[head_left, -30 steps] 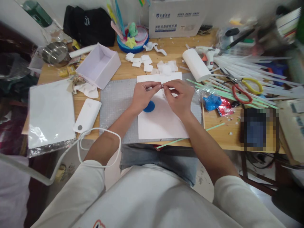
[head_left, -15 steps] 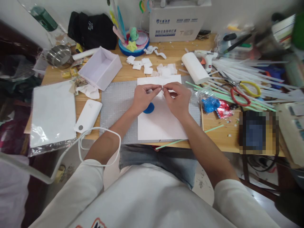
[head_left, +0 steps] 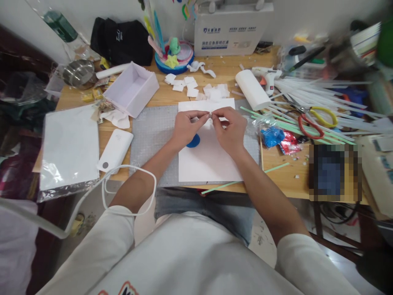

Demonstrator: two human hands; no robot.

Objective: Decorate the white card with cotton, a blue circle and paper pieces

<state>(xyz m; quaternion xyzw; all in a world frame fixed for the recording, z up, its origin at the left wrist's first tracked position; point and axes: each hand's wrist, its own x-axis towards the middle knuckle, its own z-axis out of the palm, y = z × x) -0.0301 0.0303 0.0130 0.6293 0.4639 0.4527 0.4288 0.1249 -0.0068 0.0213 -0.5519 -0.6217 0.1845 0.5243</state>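
Observation:
Over a white sheet of paper (head_left: 211, 164), my left hand (head_left: 186, 126) and my right hand (head_left: 229, 128) meet fingertip to fingertip. Both are closed in a pinch on one tiny whitish piece (head_left: 210, 115), too small to make out in kind. A flat blue disc (head_left: 193, 141) lies on the sheet beside my left wrist. Under the paper is a grey cutting mat (head_left: 153, 143). Just beyond the sheet's far edge lie several small white paper squares (head_left: 192, 92).
At the left stand a lilac open box (head_left: 132, 92), a white power bank (head_left: 116, 150) with its cable and a bagged white sheet (head_left: 70, 147). To the right are scissors (head_left: 310, 116), a glue gun (head_left: 267, 78), a blue clay pack (head_left: 273, 137) and pale plastic sticks (head_left: 319, 94).
The view has shifted very slightly. Both hands stay pinched together at the same place over the paper, with hardly any movement of the fingers.

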